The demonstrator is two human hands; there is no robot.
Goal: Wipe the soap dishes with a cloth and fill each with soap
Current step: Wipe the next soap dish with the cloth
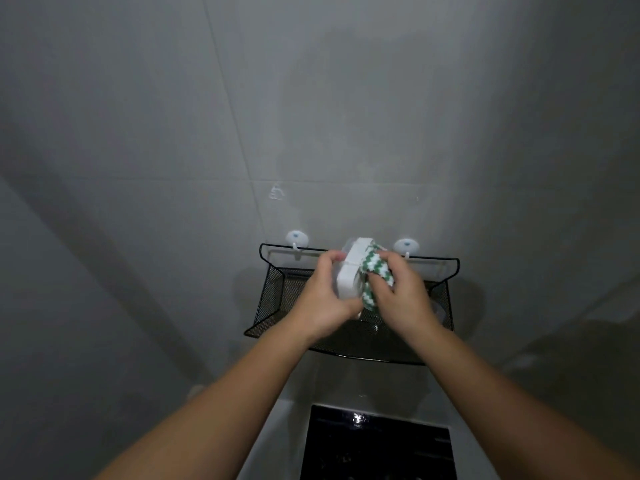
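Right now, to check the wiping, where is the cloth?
Centre of the head view: the right hand grips the striped cloth against the white soap dish in the left hand, above the black mesh basket.

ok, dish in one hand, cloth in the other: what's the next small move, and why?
Probably sweep the cloth along the face of the soap dish. The left hand grips the white soap dish on edge above the black mesh shelf, and the right hand presses the green-and-white cloth against it, so wiping looks like the current step. No soap shows yet.
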